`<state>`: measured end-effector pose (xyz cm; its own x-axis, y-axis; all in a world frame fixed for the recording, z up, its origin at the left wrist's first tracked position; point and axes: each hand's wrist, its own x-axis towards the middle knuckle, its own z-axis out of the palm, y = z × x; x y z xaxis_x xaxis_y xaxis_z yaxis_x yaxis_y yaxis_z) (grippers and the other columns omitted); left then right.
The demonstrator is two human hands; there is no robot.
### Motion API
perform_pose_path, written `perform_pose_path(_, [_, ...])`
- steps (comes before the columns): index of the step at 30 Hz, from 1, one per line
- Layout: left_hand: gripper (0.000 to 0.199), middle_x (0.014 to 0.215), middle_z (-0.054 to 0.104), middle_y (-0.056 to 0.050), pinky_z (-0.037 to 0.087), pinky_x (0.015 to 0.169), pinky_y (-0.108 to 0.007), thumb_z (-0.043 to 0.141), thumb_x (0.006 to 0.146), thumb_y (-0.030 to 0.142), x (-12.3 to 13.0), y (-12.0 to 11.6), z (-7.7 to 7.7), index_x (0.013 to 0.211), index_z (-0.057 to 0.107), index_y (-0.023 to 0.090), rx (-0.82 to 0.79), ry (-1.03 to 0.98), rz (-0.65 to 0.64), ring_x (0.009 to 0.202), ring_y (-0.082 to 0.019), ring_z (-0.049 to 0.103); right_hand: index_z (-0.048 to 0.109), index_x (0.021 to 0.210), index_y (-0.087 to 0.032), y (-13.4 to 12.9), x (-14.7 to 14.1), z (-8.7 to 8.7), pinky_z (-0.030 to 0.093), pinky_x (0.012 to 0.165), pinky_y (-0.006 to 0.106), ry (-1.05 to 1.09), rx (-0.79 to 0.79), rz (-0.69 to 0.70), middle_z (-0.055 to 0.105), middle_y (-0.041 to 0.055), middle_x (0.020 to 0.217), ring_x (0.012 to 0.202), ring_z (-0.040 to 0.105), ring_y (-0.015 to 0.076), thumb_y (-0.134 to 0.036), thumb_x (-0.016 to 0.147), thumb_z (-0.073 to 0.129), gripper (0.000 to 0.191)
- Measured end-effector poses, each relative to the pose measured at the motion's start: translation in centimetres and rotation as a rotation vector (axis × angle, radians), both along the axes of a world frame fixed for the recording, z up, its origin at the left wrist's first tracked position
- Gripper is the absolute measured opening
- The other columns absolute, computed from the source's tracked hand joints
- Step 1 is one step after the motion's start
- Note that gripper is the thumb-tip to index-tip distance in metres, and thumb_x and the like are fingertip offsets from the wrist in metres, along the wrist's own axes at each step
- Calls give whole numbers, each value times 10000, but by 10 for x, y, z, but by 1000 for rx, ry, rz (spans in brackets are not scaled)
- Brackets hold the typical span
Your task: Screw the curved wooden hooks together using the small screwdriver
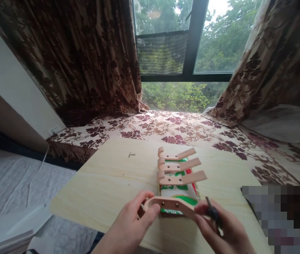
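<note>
A curved wooden piece (169,202) with two dark screw heads is held at the near edge of a green and white packet (178,191). My left hand (136,220) is closed on its hooked left end. My right hand (225,225) grips its right end between finger and thumb and also holds a small dark tool (212,213). Behind it, three similar wooden hooks lie across the packet: a near one (175,178), a middle one (175,166) and a far one (173,156).
The pale wooden table (99,180) carries a few small screws (132,154) at the far left. Beyond it lies a flowered window seat (150,128), with curtains and a window behind. A white box (20,229) stands at the lower left.
</note>
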<state>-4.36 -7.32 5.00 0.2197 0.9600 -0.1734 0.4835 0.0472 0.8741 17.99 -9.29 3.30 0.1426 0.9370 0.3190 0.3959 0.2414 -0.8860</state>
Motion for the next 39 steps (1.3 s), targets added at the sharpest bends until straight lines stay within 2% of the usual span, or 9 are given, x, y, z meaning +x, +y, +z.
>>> perform_pose_path(3, [529, 775, 627, 38, 469, 628, -234, 615, 761, 463, 4, -5, -1, 1252, 496, 305, 71, 29, -77, 669, -152, 589, 650, 747, -216, 7, 21, -1, 452, 521, 209, 44, -133, 12, 617, 3, 648, 557, 550, 142, -433, 767, 610, 222])
perform_pose_path(7, [242, 933, 666, 14, 473, 677, -219, 553, 825, 368, 9, 6, 1, 1050, 617, 307, 222, 55, -129, 781, -157, 606, 641, 807, -203, 22, 40, 11, 469, 542, 235, 126, -280, 90, 601, 6, 659, 591, 559, 156, -469, 779, 606, 270])
perform_pose_path(10, [241, 901, 671, 18, 467, 666, -205, 524, 857, 407, 14, 23, 9, 1042, 613, 280, 262, 30, -30, 817, -159, 609, 637, 941, -221, 35, 43, 25, 428, 472, 218, 170, -240, 83, 594, -5, 688, 537, 514, 131, -458, 721, 682, 326])
perform_pose_path(13, [257, 848, 668, 18, 466, 633, -203, 538, 851, 430, 18, 34, 15, 1008, 613, 242, 286, -4, 53, 753, -148, 611, 641, 878, -225, 45, 41, 32, 433, 498, 215, 150, -145, 36, 576, -10, 671, 560, 507, 130, -433, 730, 687, 259])
perform_pose_path(16, [276, 872, 668, 9, 479, 634, -205, 563, 832, 449, 16, 33, 10, 986, 608, 224, 267, -25, 68, 751, -147, 615, 636, 814, -215, 45, 38, 26, 427, 494, 213, 123, -155, 9, 554, -17, 631, 540, 491, 123, -432, 766, 655, 223])
perform_pose_path(20, [257, 870, 671, 20, 483, 664, -177, 556, 846, 444, 11, 26, -4, 982, 604, 232, 236, 43, -34, 796, -138, 624, 632, 805, -219, 35, 35, 11, 417, 502, 206, 181, -241, -1, 577, -24, 641, 545, 502, 117, -426, 764, 656, 213])
perform_pose_path(24, [185, 892, 692, 53, 475, 662, -123, 572, 850, 394, 14, 29, -17, 986, 594, 270, 354, 89, -66, 807, -108, 644, 638, 791, -221, 32, 32, 7, 379, 494, 222, 214, -251, -116, 588, -20, 667, 541, 466, 114, -431, 744, 669, 217])
perform_pose_path(32, [209, 961, 676, 79, 457, 765, -77, 596, 848, 329, 13, 31, -43, 1052, 550, 315, 597, 120, -82, 859, -71, 653, 635, 737, -230, 35, 29, -5, 382, 483, 217, 230, -281, -147, 596, 1, 712, 583, 502, 125, -428, 764, 630, 200])
perform_pose_path(39, [203, 931, 676, 61, 448, 769, -57, 569, 863, 351, 10, 33, -43, 1052, 544, 281, 711, 176, -92, 833, -60, 657, 647, 743, -243, 31, 26, -8, 370, 426, 204, 153, -215, -217, 626, 7, 709, 570, 543, 131, -379, 758, 637, 137])
